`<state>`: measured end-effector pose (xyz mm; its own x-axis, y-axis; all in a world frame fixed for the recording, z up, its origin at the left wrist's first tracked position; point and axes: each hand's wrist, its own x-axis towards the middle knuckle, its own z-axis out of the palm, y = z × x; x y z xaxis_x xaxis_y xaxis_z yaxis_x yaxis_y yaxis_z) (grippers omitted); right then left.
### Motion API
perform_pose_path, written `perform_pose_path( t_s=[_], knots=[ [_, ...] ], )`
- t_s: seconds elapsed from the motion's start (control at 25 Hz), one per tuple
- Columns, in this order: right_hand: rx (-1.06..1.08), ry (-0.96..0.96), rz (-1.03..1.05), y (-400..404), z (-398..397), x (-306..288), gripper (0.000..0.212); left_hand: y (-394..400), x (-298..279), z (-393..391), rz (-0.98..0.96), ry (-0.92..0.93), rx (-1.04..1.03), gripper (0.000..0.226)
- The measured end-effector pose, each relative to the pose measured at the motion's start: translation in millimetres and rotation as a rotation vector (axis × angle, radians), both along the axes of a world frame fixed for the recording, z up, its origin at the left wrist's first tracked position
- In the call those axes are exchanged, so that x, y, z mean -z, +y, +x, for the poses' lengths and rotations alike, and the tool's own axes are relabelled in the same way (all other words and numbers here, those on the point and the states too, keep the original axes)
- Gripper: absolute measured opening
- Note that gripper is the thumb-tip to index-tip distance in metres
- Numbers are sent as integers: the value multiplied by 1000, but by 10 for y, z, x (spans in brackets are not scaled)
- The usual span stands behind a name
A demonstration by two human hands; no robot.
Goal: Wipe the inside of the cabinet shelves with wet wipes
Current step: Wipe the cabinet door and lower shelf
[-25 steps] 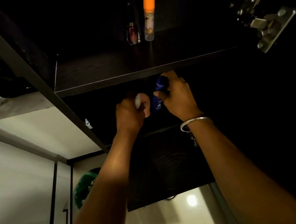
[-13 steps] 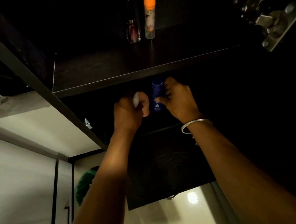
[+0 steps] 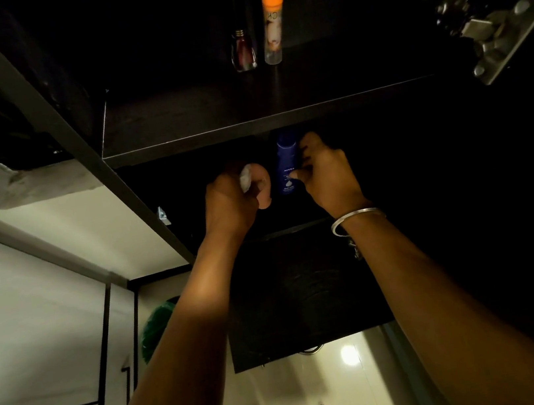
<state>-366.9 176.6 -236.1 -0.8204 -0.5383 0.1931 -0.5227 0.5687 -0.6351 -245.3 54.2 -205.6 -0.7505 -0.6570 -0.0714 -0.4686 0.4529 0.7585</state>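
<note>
Both my arms reach into the dark cabinet under its upper shelf (image 3: pixel 247 125). My left hand (image 3: pixel 230 200) is curled round a crumpled white wet wipe (image 3: pixel 245 178) and a pale rounded object that I cannot identify. My right hand (image 3: pixel 327 172) grips a blue Nivea bottle (image 3: pixel 286 164), which stands upright just under the upper shelf's front edge. The lower shelf surface is too dark to make out.
An orange-capped spray bottle (image 3: pixel 273 21) and a small dark red bottle (image 3: pixel 243 50) stand on the upper shelf. A metal door hinge (image 3: pixel 488 23) sticks out at upper right. A white wall panel (image 3: pixel 31 307) is left, a green object (image 3: pixel 156 326) and my feet below.
My right hand has turned the blue bottle from tilted to upright and shifted it slightly deeper under the shelf. My left hand has held its place with the wipe.
</note>
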Motion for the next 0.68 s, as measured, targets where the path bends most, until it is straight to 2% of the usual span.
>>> perform_pose_path(
  t_s=[0.12, 0.28, 0.48, 0.68],
  knots=[
    [48, -13, -77, 81, 76, 15, 46, 11, -12, 24, -10, -2, 8, 46],
    [18, 35, -110, 223, 330, -2, 22, 82, -51, 109, -63, 17, 46, 47],
    [-200, -277, -162, 351, 574, -36, 24, 281, -61, 264, -62, 80, 142, 39],
    [-220, -327, -149, 557, 754, 135, 25, 457, 202, 514, -98, 176, 229, 35]
  ],
)
